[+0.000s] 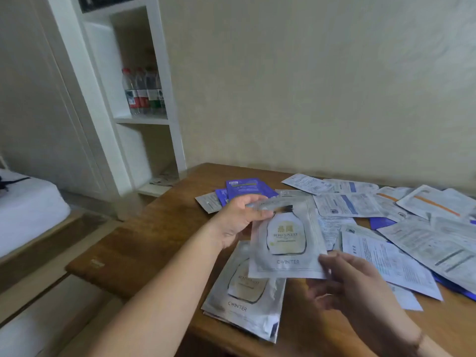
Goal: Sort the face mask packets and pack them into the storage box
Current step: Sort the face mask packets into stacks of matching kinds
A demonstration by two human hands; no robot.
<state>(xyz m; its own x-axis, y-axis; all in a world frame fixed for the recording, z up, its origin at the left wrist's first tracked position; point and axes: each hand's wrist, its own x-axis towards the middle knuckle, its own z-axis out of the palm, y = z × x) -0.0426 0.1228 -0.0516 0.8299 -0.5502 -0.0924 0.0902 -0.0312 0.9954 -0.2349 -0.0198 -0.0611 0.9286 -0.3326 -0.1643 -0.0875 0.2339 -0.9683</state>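
Observation:
A silver face mask packet with a pale bottle print is held above the wooden table. My left hand grips its top left corner. My right hand pinches its lower right corner. Under it lies a stack of like silver packets near the table's front edge. A few purple packets lie behind my left hand. Several white packets, printed side up, are spread over the table's right half. No storage box is in view.
A white shelf unit with several water bottles stands at the back left by the wall. A white bed is at the far left. The table's left part is bare wood.

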